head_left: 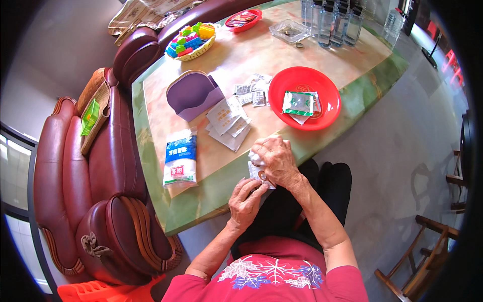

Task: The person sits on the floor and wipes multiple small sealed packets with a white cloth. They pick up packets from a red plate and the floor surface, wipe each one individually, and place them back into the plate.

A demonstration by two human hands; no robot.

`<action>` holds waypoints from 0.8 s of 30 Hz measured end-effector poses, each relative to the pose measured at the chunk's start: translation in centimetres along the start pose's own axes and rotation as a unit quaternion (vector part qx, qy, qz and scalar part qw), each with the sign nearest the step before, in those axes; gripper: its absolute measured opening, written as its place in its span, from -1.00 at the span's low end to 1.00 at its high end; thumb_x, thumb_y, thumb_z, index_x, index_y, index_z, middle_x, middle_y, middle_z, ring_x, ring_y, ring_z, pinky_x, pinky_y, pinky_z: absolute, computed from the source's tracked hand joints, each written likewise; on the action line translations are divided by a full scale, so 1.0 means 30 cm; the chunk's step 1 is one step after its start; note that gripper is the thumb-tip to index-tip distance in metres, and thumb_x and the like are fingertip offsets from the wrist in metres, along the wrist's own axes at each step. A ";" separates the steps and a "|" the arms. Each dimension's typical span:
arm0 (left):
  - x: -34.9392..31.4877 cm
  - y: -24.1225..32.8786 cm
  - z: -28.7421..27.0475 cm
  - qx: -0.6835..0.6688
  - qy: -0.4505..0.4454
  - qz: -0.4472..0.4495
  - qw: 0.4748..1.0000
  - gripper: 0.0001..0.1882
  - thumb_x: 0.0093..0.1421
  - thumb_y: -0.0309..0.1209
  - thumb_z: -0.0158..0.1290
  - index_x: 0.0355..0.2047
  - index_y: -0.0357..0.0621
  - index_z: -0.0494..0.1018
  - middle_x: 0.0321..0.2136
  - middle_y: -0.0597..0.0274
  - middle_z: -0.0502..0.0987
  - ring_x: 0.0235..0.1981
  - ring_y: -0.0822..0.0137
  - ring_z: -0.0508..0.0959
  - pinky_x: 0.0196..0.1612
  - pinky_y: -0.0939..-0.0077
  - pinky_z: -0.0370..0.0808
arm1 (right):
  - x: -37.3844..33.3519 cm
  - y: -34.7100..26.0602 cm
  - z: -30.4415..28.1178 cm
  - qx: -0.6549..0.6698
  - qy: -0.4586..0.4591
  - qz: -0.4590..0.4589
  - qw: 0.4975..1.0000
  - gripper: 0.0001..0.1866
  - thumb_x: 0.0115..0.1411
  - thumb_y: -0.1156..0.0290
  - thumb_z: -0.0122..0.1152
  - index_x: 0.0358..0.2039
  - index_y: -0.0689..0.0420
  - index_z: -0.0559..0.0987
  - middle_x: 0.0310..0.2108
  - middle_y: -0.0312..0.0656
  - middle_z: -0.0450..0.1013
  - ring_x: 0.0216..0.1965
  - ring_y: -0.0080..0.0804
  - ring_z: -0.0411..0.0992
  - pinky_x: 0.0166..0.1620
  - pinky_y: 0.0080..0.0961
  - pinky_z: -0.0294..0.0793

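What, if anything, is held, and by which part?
The left hand holds a white packet by its near edge; the right hand, something white, mostly hidden.

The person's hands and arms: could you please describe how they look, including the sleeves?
The left hand and right hand are bare: no gloves or watch can be seen. The forearms are uncovered. The short sleeves are plain pinkish red, matching the shirt, which has white and blue leaves printed on it.
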State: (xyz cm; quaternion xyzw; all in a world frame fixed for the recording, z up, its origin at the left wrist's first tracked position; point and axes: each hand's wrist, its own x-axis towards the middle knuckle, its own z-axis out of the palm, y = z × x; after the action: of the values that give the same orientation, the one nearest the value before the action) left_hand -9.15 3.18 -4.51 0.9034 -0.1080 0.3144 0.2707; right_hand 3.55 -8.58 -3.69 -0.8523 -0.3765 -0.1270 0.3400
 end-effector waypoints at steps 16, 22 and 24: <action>0.007 0.016 0.013 -0.007 0.020 -0.038 0.999 -0.86 0.01 -0.59 0.25 -0.40 -0.18 0.56 -0.28 0.17 0.60 -0.16 0.11 0.61 0.05 0.14 0.52 | -0.046 -0.025 -0.023 0.025 -0.007 -0.010 1.000 -0.61 -0.08 0.43 0.33 -0.14 0.01 0.59 -0.07 -0.32 0.49 0.02 -0.24 0.33 0.05 -0.23 0.27; 0.045 0.010 -0.017 -0.297 0.107 -0.267 0.911 -0.89 0.22 -0.59 0.14 -0.28 -0.25 0.42 -0.26 0.14 0.57 -0.26 0.34 0.60 -0.19 0.48 0.60 | -0.016 0.055 -0.042 0.299 0.098 0.138 0.939 -0.53 -0.06 0.63 0.28 -0.05 0.14 0.53 -0.09 -0.17 0.48 -0.08 -0.21 0.43 -0.01 -0.29 0.44; 0.077 -0.006 -0.046 -0.430 0.078 -0.413 0.799 -0.88 0.28 -0.50 0.11 -0.25 -0.27 0.39 -0.27 0.20 0.54 -0.26 0.43 0.58 -0.25 0.51 0.64 | -0.014 0.041 -0.098 0.448 0.130 0.289 0.836 -0.60 0.09 0.78 0.06 -0.06 0.17 0.51 -0.16 -0.16 0.46 -0.27 -0.41 0.50 -0.24 -0.56 0.51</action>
State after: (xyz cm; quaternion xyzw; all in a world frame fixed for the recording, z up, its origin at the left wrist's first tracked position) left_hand -7.99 4.03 -2.21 0.6251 0.1730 0.1633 0.7434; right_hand 4.28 -11.39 -2.31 -0.6527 -0.0816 0.0499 0.7516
